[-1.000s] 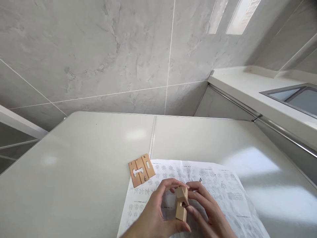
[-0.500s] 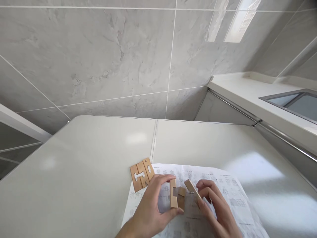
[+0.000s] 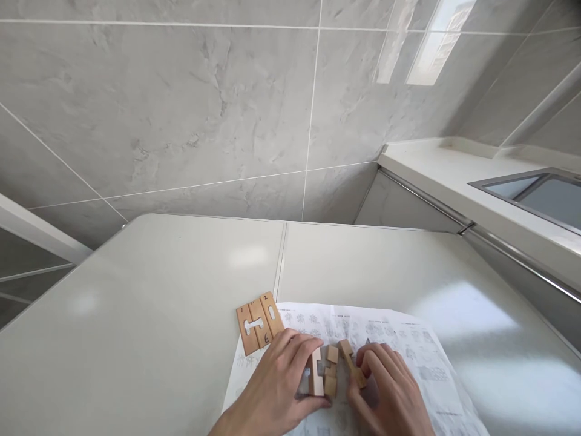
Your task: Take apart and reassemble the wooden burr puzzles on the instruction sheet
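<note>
My left hand (image 3: 290, 378) is closed, its fingers and thumb gripping the ends of a notched wooden puzzle piece (image 3: 316, 376). Just right of that piece, with a narrow gap, is a second notched piece (image 3: 331, 386); the left thumb tip reaches its lower end, and whether it is gripped too is unclear. My right hand (image 3: 385, 384) pinches a third notched wooden piece (image 3: 351, 364), which slants down toward the thumb. All three are low over a printed sheet (image 3: 345, 318) showing small diagrams. The right fingertips are partly hidden behind the hand.
Flat wooden pieces (image 3: 259, 324), marked with handwritten numbers and cut with slots, lie side by side beyond my left hand. The white table (image 3: 181, 290) has a seam and ends near a grey tiled wall (image 3: 181, 109). A counter (image 3: 436, 163) with a sink (image 3: 535, 191) stands at right.
Both hands have moved lower, and the right hand has shifted slightly left. The middle piece now shows its full notched length. The right-hand piece has turned to show its notch.
</note>
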{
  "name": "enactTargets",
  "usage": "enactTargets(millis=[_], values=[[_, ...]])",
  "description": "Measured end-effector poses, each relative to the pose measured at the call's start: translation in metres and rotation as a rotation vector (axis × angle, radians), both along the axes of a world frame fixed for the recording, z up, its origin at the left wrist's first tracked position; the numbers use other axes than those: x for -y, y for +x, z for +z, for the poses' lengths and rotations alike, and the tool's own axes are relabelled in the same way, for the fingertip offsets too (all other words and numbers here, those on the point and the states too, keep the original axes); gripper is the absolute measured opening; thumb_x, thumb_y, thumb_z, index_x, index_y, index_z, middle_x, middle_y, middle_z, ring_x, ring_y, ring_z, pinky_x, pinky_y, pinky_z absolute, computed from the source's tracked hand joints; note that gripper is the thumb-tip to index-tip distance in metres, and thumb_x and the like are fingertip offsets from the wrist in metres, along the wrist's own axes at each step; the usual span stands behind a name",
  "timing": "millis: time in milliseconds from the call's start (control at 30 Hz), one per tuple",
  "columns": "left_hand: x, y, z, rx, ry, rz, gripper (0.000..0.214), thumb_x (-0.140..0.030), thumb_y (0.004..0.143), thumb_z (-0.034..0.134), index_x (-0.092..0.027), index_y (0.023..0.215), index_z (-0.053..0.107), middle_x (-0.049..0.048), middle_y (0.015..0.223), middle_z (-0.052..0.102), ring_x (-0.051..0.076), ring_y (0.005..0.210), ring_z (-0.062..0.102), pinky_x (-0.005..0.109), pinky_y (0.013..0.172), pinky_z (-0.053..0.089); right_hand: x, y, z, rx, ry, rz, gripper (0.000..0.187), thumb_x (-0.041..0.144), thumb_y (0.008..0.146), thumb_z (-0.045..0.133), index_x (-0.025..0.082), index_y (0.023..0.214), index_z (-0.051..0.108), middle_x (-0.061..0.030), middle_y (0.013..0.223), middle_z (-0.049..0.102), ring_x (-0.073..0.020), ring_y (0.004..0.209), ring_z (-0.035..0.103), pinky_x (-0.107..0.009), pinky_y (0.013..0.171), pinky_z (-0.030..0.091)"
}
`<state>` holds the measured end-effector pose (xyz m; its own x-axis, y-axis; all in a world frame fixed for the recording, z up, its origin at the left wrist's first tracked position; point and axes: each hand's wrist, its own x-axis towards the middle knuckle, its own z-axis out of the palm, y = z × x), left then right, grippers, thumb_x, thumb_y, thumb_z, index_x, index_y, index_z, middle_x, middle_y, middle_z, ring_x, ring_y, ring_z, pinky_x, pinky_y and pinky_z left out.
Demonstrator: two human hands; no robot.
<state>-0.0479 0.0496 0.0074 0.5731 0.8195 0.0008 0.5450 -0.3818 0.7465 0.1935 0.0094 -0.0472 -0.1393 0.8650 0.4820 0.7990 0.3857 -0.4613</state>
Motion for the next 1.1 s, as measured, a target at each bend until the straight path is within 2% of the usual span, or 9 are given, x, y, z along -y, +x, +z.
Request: enactTargets(millis=[133,367,500,667,900,1000,1100], values=[[0.001,0.003,0.003,-0.013,0.027,-0.039,0.083,-0.022,0.078,0.102,-0.033,0.145,0.054,0.0044,0.137,0.071,0.034,0.125,0.065,0.049,0.107,0.057,0.001,-0.008,0.006,0.026,0.01,0.078,0.025,0.01,0.088,0.06,0.028,0.09,0.041,0.0004,0.076,0.057,-0.0216,0.064,0.056,-0.035,0.06,0.046],[0.002,0.003,0.002,-0.041,0.046,-0.075,0.08,-0.021,0.081,0.099,-0.032,0.145,0.052,0.0052,0.139,0.071,0.034,0.123,0.066,0.05,0.105,0.056,0.001,-0.015,0.012,0.027,0.039,0.163,0.024,0.013,0.089,0.061,0.027,0.09,0.042,-0.0002,0.075,0.061,-0.0213,0.065,0.057,-0.034,0.06,0.046],[0.002,0.004,0.001,-0.07,0.063,-0.072,0.083,-0.021,0.079,0.099,-0.031,0.146,0.051,0.0052,0.134,0.073,0.034,0.118,0.067,0.048,0.1,0.057,0.001,-0.016,0.016,0.015,0.034,0.192,0.022,0.014,0.09,0.062,0.027,0.091,0.044,-0.0013,0.079,0.064,-0.0214,0.065,0.06,-0.034,0.06,0.046],[0.003,0.007,0.0,-0.063,0.091,-0.083,0.078,-0.017,0.077,0.094,-0.03,0.143,0.055,0.0039,0.127,0.077,0.032,0.109,0.07,0.047,0.101,0.055,0.002,-0.017,0.018,0.008,0.038,0.22,0.021,0.018,0.092,0.064,0.027,0.09,0.046,-0.0028,0.082,0.065,-0.0229,0.068,0.061,-0.036,0.061,0.049],[0.001,0.011,-0.001,-0.072,0.067,-0.06,0.077,-0.03,0.076,0.098,-0.029,0.142,0.058,0.0043,0.117,0.08,0.031,0.098,0.073,0.047,0.096,0.055,0.002,-0.015,0.021,-0.056,-0.033,0.334,0.018,0.017,0.102,0.059,0.026,0.091,0.049,-0.0022,0.083,0.065,-0.0217,0.071,0.062,-0.035,0.063,0.053],[0.001,0.008,0.001,-0.067,0.041,-0.014,0.076,-0.037,0.075,0.099,-0.029,0.14,0.061,0.003,0.108,0.08,0.03,0.097,0.074,0.044,0.091,0.058,0.003,-0.014,0.021,-0.101,-0.069,0.357,0.019,0.015,0.107,0.053,0.026,0.092,0.05,-0.0017,0.085,0.067,-0.0207,0.072,0.063,-0.035,0.065,0.054],[0.007,-0.002,0.007,-0.081,0.04,0.05,0.077,-0.037,0.072,0.1,-0.031,0.14,0.064,0.002,0.11,0.079,0.031,0.099,0.075,0.044,0.09,0.061,0.004,-0.014,0.019,-0.114,-0.078,0.348,0.021,0.016,0.111,0.049,0.026,0.093,0.051,-0.0017,0.085,0.067,-0.021,0.072,0.064,-0.035,0.064,0.054]])
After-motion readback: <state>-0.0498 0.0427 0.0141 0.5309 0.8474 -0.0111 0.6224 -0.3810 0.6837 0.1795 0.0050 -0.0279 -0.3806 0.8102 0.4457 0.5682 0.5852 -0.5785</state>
